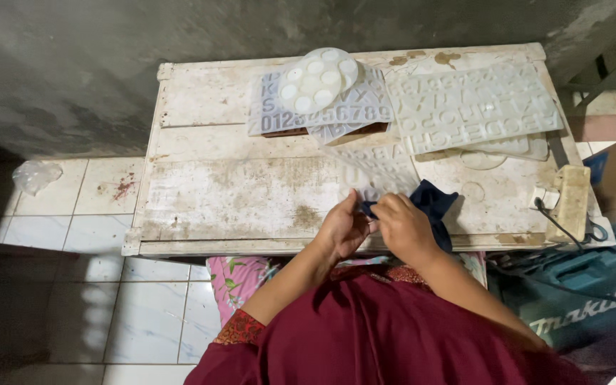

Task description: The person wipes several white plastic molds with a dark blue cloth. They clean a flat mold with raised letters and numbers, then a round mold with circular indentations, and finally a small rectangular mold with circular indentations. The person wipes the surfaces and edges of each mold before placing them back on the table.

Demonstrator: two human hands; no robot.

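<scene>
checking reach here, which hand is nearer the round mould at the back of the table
Left. The left hand lies almost straight below the round mould; the right hand sits further to the side, on the dark cloth.

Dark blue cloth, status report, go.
Both hands on it: left hand and right hand pinch the dark blue cloth at the near table edge. Translucent letter moulds lie beyond, clear of hands.

Your one head camera looks steeply down from above your own chest, close over the worn white table (pixel 237 192). It faces forward to the grey wall (pixel 180 36), with tiled floor (pixel 94 214) at left.
</scene>
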